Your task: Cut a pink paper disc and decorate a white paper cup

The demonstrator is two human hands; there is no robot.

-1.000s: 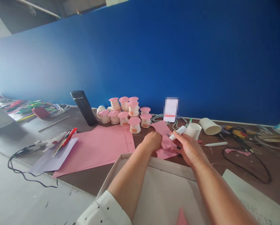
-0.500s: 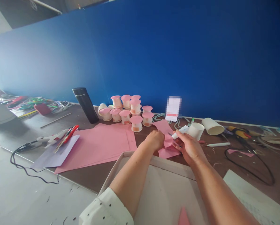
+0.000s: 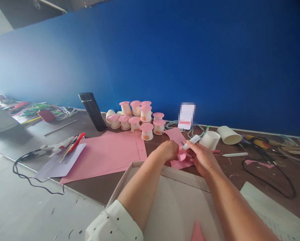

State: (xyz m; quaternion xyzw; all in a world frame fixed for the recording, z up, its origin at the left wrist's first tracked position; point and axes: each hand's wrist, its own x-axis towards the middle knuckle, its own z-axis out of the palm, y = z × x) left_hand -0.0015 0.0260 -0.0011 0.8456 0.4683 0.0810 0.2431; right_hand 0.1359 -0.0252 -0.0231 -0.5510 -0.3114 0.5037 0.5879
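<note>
Slanting lengthwise, white object (image 3: 192,142); lower end leftward.

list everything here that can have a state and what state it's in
Left hand: closed on pink paper
Right hand: gripping white tool
Flask: standing, capped
Pink-topped cups: upright
Rear right cup: on its side
Pink sheets: flat, overlapping
Glue gun: lying down
Box: open
Pen: lying flat

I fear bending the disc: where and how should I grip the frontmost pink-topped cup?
Probably by the side walls of the frontmost cup, below the pink disc, coming from the near side: the disc overhangs the walls, and other cups stand behind.
</note>
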